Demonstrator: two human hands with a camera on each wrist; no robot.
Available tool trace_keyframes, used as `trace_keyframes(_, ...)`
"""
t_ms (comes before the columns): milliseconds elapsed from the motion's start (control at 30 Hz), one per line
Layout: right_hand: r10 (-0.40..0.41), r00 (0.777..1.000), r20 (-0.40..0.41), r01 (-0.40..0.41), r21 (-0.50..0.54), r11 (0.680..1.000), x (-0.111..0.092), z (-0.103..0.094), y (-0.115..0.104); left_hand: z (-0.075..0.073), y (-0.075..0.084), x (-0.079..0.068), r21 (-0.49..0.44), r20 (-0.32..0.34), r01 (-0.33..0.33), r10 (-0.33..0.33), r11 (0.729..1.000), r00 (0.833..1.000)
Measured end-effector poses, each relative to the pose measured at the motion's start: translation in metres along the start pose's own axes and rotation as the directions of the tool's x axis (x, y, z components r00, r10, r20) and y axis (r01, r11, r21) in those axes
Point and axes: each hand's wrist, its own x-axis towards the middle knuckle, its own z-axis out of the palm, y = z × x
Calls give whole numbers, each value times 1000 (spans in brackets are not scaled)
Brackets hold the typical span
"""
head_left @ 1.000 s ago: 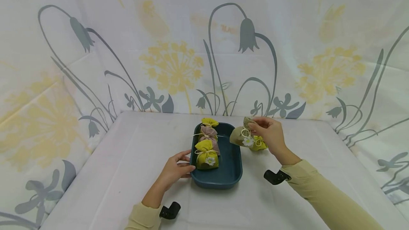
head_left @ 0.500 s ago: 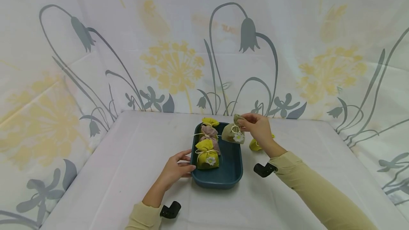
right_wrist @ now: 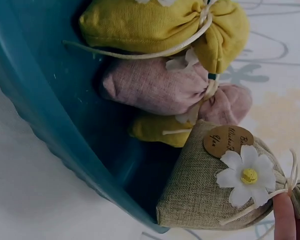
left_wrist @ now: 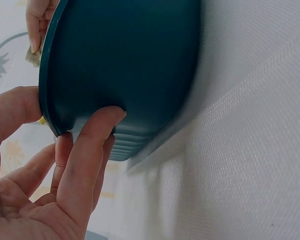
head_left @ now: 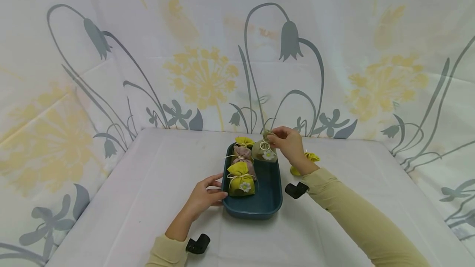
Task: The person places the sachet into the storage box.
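My right hand [head_left: 287, 142] pinches the gathered neck of a beige-grey cloth sachet [right_wrist: 190, 185], which bears a white daisy, a round brown tag and a cord. The sachet hangs over the far right part of a dark blue rectangular tub [head_left: 267, 207]. At the tub's left side, my left hand [head_left: 202, 193] holds the wall, thumb at the rim and fingers [left_wrist: 85, 155] against the outside. Inside the tub, along the left, stand a yellow sachet [head_left: 241, 187] with a white flower, a mauve sachet [right_wrist: 150, 87] and another yellow sachet [head_left: 245, 141] at the back.
One more yellow sachet [head_left: 311, 157] lies on the white-covered table [head_left: 159, 164] right of the tub, partly hidden by the right wrist. A floral cloth [head_left: 200, 77] hangs behind the table. Each wrist carries a black camera mount [head_left: 198, 244].
My right hand has carried the beige-grey sachet leftward, from above the table beside the tub to over the tub's far right part. The left hand stays where it was.
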Motion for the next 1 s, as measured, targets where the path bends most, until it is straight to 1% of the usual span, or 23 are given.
trace_keyframes(233, 60, 998, 6, -60, -38, 997, 4, 4, 3, 0, 1, -1, -5, 1, 2, -2, 1000, 1000)
trace_keyframes(367, 77, 997, 12, -76, -73, 994, 4, 5, 8, 0, 0, 0, -4, 7, 1, 0, 1000, 1000)
trace_keyframes(467, 82, 996, 18, -80, -119, 990, 3, 3, 10, 0, 0, 2, -4, 6, 4, -4, 1000, 1000)
trace_keyframes(700, 112, 991, 77, -93, -225, 970, 4, 3, 17, -1, -4, 5, -7, 1, 11, -11, 1000, 1000)
trace_keyframes(867, 138, 984, 113, -103, -269, 957, 2, 4, 24, -1, -1, 3, 2, -3, 13, -13, 1000, 1000)
trace_keyframes(1000, 155, 978, 138, -113, -272, 956, 1, 3, 26, 1, 1, 0, 7, -8, 13, -13, 1000, 1000)
